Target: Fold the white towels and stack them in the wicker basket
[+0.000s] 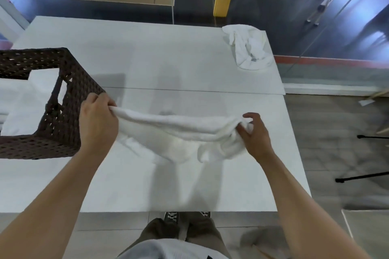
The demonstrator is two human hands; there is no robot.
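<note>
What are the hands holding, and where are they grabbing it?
Both hold one white towel stretched above the table. The left hand pinches its left end; the right hand grips its bunched right end.

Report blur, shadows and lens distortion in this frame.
Head view: the wide lens bows the table edges; the towel, held between left hand and right hand, is motion-smeared and casts soft grey shadows on the table; the floor at right is blurred; the far towel looks sharper.
</note>
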